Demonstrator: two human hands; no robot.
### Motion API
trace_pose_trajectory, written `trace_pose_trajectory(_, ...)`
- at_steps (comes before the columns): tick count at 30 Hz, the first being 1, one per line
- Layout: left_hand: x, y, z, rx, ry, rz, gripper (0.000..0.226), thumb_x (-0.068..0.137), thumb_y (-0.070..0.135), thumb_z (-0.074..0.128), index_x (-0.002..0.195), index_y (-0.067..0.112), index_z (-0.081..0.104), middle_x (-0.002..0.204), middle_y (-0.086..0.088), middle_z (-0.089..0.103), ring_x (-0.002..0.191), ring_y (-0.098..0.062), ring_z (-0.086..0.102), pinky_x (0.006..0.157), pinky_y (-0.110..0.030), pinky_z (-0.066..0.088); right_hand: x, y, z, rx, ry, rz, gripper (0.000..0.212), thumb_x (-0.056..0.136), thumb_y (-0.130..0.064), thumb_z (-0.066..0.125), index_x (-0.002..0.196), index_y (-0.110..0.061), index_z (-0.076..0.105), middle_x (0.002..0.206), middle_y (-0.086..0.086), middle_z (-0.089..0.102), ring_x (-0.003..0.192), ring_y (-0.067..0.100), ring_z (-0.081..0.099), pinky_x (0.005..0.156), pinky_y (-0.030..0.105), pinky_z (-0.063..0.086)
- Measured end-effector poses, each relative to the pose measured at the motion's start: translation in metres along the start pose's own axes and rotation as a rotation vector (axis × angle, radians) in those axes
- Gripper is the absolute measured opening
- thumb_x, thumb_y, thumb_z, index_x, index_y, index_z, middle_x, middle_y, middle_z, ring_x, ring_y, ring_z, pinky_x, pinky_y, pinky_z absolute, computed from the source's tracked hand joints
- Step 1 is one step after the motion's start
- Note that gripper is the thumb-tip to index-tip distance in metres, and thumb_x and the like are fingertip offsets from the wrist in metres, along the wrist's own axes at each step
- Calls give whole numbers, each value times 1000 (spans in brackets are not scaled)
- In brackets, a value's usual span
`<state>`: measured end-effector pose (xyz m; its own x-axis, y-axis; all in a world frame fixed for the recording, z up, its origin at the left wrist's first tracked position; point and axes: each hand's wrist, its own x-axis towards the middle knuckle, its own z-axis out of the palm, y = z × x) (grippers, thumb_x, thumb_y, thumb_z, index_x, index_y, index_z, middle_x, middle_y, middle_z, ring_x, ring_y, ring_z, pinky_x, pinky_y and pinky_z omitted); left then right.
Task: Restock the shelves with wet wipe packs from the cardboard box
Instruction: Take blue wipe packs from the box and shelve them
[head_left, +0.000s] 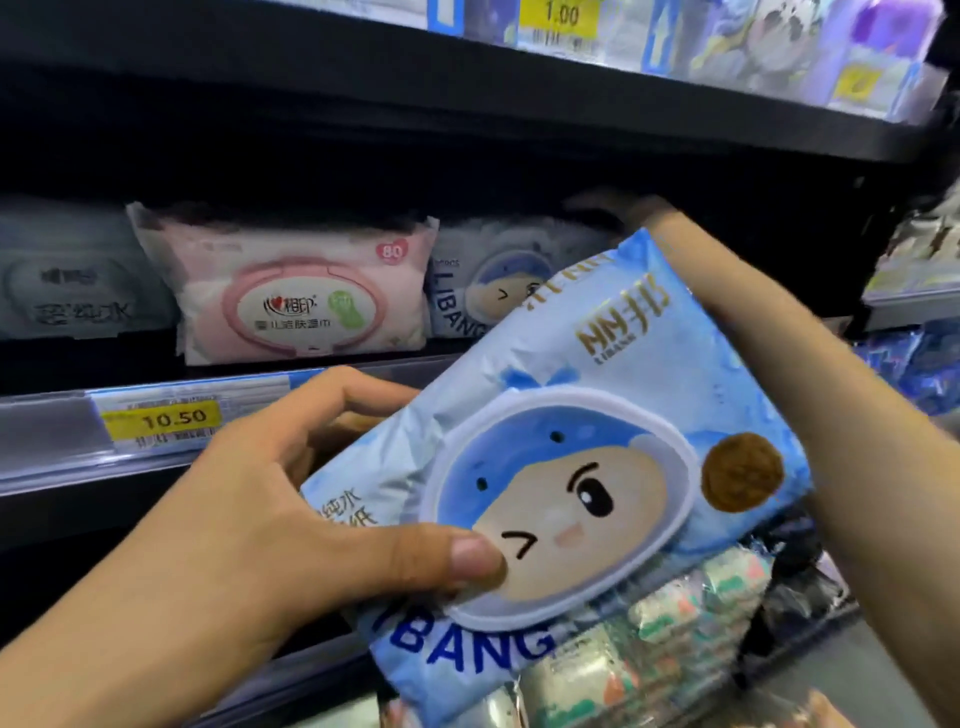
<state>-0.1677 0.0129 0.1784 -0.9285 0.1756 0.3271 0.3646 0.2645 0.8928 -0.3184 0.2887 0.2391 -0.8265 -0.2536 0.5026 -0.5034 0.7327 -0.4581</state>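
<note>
Holding a blue wet wipe pack tilted before the shelf, your left hand pinches it, thumb on lid; right hand fingers too blurred to tell. One matching pack sits shelved; yours isn't yet

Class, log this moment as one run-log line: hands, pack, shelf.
stage: mid-restock | left hand: grips blue wipe pack, thumb on lid | right hand: inside shelf by matching pack, grasp unclear | placement: not yet done
</note>
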Motion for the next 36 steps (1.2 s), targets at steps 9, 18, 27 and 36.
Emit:
trace_pose_trajectory(9, -10, 24, 24, 197, 181, 53, 53, 34, 33, 88, 84, 39, 72, 74, 11, 76, 57, -1, 68, 52, -9, 50, -123, -39, 19, 651, -42, -271, 77, 73, -41, 88, 140, -41, 50, 126, -21, 68, 113, -3, 66, 90, 13, 52)
trace_pose_trajectory(18, 18, 48, 28, 91, 392, 352, 86, 42, 56, 92, 118, 50, 53, 120, 4, 66, 105, -11, 67, 92, -43, 55, -119, -15, 18, 975, 371, -302, 68, 76, -18, 80, 137, -20, 50, 116, -15, 69, 103, 1, 68, 85, 15, 52)
trace_pose_trajectory(27, 43, 48, 17, 97, 183, 342, 64, 73, 31, 82, 129, 32, 52, 119, 18, 70, 111, -2, 65, 90, -22, 54, -100, -37, 24, 972, 449, -340, 68, 86, -9, 73, 147, -19, 43, 130, -22, 63, 117, -7, 62, 92, 10, 48)
trace_pose_trajectory(36, 63, 35, -4, 493, 323, 241, 73, 50, 55, 87, 107, 38, 43, 102, 27, 65, 88, 2, 65, 76, -31, 55, -63, -23, 1, 496, 292, -446, 58, 74, -5, 88, 106, -35, 50, 161, -17, 38, 145, -2, 38, 104, 22, 46)
